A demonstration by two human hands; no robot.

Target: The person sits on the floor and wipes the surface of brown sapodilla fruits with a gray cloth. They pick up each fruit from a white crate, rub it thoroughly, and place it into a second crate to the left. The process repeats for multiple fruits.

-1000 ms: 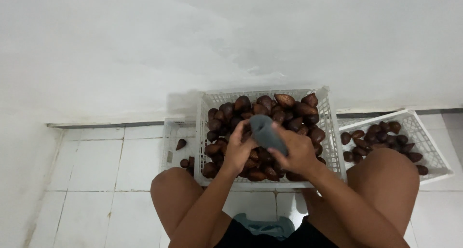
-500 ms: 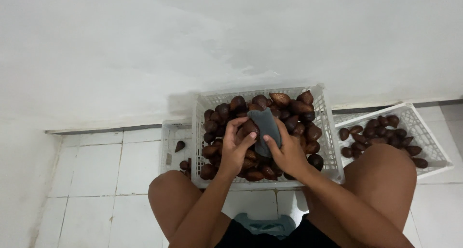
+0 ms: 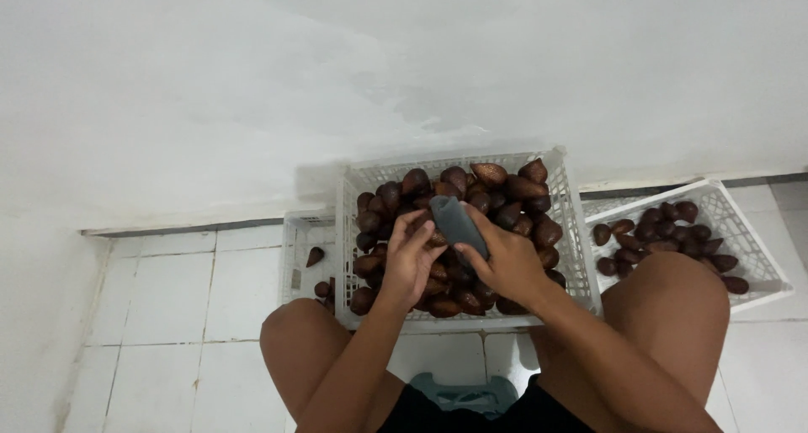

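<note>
Nearest the camera, a pale teal plastic stool [image 3: 461, 394] shows between the person's bare knees. Just beyond them the left hand [image 3: 410, 260] and the right hand [image 3: 507, 263] meet over a white plastic crate [image 3: 574, 231]. The right hand is wrapped around a dark grey cloth [image 3: 459, 223], its fingers closed on the lower end while the rolled upper end sticks up and away. The left hand's fingers curl around a brown salak fruit [image 3: 436, 239], pressing it against the cloth; most of that fruit is hidden by the fingers.

The crate has lattice walls and is heaped nearly to the rim with salak fruit [image 3: 505, 189], teardrop-shaped, scaly and reddish brown, some glossy. Touching its left side sits a lower white lattice crate [image 3: 296, 256] holding only a few loose fruit [image 3: 315, 255]. To the right, partly behind the knee, a third white crate [image 3: 749, 235] lies at an angle with a single layer of darker fruit [image 3: 665, 235]. All stand on pale square floor tiles [image 3: 168, 298] with grey joints, against a smooth white wall [image 3: 337, 79].
</note>
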